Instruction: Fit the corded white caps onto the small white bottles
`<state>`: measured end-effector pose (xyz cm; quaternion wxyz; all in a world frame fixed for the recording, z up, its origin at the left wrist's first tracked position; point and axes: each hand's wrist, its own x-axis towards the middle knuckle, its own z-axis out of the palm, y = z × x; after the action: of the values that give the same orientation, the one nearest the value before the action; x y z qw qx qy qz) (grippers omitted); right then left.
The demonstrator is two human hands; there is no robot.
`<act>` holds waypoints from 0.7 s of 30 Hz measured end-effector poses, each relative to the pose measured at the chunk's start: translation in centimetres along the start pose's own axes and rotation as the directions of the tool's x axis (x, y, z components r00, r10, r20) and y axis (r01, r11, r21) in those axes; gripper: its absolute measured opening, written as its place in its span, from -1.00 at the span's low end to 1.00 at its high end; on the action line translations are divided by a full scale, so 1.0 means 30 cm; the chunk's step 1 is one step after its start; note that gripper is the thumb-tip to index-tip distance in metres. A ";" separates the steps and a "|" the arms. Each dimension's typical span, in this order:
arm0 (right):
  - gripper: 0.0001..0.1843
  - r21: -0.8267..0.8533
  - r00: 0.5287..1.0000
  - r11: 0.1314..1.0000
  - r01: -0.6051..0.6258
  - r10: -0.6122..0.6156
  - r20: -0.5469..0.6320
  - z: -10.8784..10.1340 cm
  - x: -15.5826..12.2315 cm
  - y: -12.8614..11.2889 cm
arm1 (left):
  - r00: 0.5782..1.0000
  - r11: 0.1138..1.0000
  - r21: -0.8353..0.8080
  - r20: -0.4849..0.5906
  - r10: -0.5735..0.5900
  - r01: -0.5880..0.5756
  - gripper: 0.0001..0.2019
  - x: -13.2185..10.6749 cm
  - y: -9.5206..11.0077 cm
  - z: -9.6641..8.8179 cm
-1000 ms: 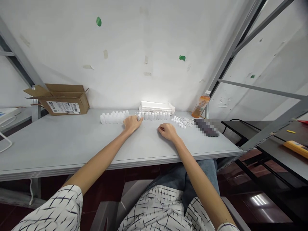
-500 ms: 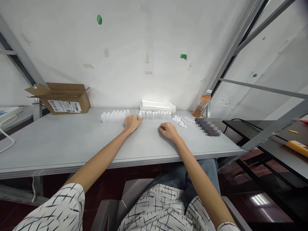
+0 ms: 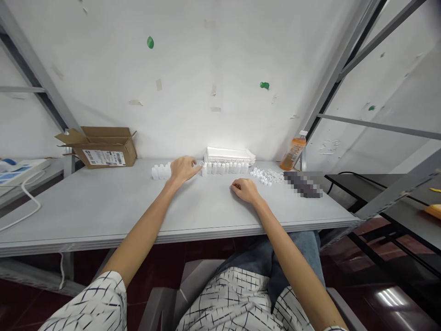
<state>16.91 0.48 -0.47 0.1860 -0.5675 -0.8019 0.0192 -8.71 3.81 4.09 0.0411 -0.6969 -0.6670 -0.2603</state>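
My left hand (image 3: 184, 169) is over the table with its thumb and fingers apart, nothing visible between them. Just right of its thumb stands a small white bottle (image 3: 204, 170) with a loop at its top, at the left end of a row of similar capped white bottles (image 3: 227, 168). Behind and left of this hand are several more white bottles (image 3: 160, 172), partly covered by it. My right hand (image 3: 245, 189) rests on the table in front of the row, its fingers curled closed; whatever they hold, if anything, is hidden. White caps with cords (image 3: 267, 175) lie heaped to its right.
A white tray-like stack (image 3: 230, 154) stands behind the row against the wall. An open cardboard box (image 3: 106, 147) is at the back left. An orange drink bottle (image 3: 293, 151) and a blurred dark object (image 3: 303, 185) are on the right of the grey table (image 3: 103, 211).
My left hand has lifted off the bottle at the row's left end and shifted left, its fingers opening. My right hand stays in place. The camera view has turned slightly left.
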 end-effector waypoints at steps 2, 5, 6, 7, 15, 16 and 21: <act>-0.75 -0.001 1.000 1.000 -0.008 0.008 0.004 0.002 0.002 0.000 | 0.989 0.995 0.038 -0.117 0.095 -0.091 -0.70 0.025 -0.037 -0.024; -0.75 0.003 1.000 1.000 -0.009 0.009 0.012 0.009 0.007 0.004 | 0.972 0.972 0.151 -0.127 0.199 -0.179 -0.70 0.074 -0.091 -0.022; -0.75 0.006 1.000 1.000 -0.006 0.006 0.013 0.011 0.009 0.007 | 0.974 0.966 0.180 -0.095 0.205 -0.185 -0.70 0.089 -0.106 -0.013; -0.75 0.008 1.000 1.000 -0.005 0.005 0.012 0.013 0.010 0.009 | 0.979 0.963 0.205 -0.062 0.193 -0.177 -0.71 0.102 -0.118 -0.002; -0.75 0.019 1.000 1.000 0.001 -0.001 0.021 0.016 0.011 0.015 | 0.984 0.954 0.239 0.024 0.179 -0.180 -0.79 0.135 -0.155 0.089; -0.75 0.021 1.000 1.000 0.003 -0.003 0.016 0.015 0.010 0.014 | 0.983 0.952 0.244 0.019 0.185 -0.184 -0.80 0.136 -0.153 0.096; -0.76 0.032 1.000 0.999 -0.005 0.004 0.017 0.012 0.008 0.012 | 0.983 0.955 0.235 0.012 0.184 -0.181 -0.83 0.133 -0.136 0.106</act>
<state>17.04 0.89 -0.83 0.1883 -0.5661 -0.8017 0.0370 -11.71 9.15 1.85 0.1503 -0.7445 -0.6257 -0.1779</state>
